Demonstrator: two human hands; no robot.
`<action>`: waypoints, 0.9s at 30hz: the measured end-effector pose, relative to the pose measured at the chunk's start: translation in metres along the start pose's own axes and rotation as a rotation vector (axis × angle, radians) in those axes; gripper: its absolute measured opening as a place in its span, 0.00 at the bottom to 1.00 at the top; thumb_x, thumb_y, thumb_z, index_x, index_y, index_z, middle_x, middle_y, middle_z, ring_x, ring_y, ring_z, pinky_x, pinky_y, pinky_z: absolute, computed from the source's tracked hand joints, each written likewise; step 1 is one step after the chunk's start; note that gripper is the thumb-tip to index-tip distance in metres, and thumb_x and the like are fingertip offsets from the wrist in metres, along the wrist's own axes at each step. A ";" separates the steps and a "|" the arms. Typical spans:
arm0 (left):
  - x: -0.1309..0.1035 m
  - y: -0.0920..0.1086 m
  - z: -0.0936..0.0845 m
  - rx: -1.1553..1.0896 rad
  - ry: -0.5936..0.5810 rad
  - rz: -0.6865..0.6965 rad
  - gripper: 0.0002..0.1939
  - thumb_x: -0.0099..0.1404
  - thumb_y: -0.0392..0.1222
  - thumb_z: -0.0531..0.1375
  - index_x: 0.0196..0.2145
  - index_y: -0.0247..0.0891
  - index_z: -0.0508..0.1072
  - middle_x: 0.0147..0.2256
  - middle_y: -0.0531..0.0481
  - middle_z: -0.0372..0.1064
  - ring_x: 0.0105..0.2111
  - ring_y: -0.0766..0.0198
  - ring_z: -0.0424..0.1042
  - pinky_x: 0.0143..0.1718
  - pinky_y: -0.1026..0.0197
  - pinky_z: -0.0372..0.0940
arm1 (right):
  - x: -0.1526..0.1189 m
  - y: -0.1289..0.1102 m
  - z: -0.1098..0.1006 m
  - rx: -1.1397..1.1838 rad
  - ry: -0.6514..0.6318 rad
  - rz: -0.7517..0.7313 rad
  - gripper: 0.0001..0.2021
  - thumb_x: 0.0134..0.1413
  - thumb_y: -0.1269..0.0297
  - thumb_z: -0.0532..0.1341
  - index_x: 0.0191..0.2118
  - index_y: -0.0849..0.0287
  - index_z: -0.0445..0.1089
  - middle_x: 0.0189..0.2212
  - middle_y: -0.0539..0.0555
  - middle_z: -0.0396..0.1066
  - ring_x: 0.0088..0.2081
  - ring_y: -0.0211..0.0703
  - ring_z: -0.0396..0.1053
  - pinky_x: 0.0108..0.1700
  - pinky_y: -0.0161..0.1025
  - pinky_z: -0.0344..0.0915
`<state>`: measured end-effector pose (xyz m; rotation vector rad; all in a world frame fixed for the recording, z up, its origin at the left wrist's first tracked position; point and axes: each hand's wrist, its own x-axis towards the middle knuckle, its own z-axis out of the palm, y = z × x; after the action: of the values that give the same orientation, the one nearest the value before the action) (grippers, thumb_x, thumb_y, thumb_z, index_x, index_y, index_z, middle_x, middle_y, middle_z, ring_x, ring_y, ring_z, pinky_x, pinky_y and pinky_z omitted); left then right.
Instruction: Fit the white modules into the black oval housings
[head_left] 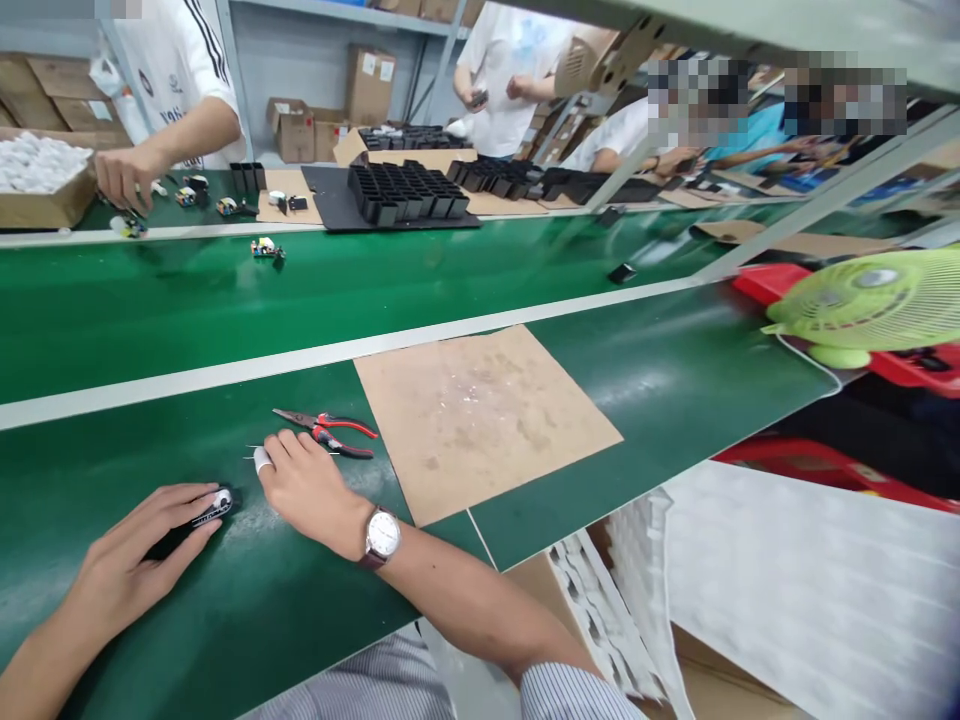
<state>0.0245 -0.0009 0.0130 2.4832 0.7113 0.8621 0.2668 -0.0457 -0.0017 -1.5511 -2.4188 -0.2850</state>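
My left hand [154,550] is wrapped round a small black box-shaped housing [174,538] lying on the green bench. A pale, rounded end piece [217,504] of it shows between thumb and fingertips. To its right, my right hand [307,490] rests on the bench with its fingers curled downward, a white cover [262,459] on one finger. Thin metal pins or wires [252,447] show beside and under these fingers; the fingertips are hidden, so what they grip cannot be made out. Just beyond the right hand lie red-and-black long-nose pliers [330,430].
A stained cardboard sheet [487,420] lies right of the pliers. Behind a white rail runs a green conveyor belt [420,280] carrying a small circuit assembly [268,249] and a black housing [622,273]. Black housings [405,192] stand opposite, near co-workers. A green fan [877,300] is at right.
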 end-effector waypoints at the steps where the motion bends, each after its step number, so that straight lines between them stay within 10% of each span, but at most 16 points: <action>1: 0.000 -0.001 0.001 -0.007 -0.003 -0.004 0.14 0.71 0.38 0.66 0.53 0.46 0.78 0.51 0.48 0.78 0.48 0.52 0.80 0.52 0.48 0.76 | 0.000 0.001 0.000 0.002 0.008 -0.003 0.08 0.70 0.75 0.56 0.43 0.68 0.73 0.44 0.64 0.70 0.47 0.54 0.66 0.45 0.48 0.65; 11: -0.023 -0.014 0.007 -0.002 -0.023 -0.295 0.21 0.72 0.48 0.66 0.58 0.45 0.67 0.51 0.48 0.79 0.50 0.54 0.81 0.52 0.53 0.78 | 0.000 -0.008 -0.004 0.476 0.256 -0.103 0.17 0.67 0.77 0.55 0.59 0.66 0.69 0.52 0.64 0.72 0.53 0.55 0.66 0.52 0.51 0.70; 27: -0.026 -0.008 0.003 -0.116 -0.091 -0.285 0.19 0.75 0.43 0.61 0.60 0.46 0.64 0.55 0.45 0.75 0.53 0.55 0.79 0.54 0.52 0.75 | 0.003 -0.024 -0.005 0.620 0.094 -0.143 0.23 0.68 0.75 0.56 0.66 0.57 0.63 0.51 0.63 0.69 0.50 0.54 0.70 0.50 0.55 0.77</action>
<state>0.0064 -0.0101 -0.0055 2.2327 0.9274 0.6611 0.2443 -0.0547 0.0028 -1.0655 -2.2397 0.3340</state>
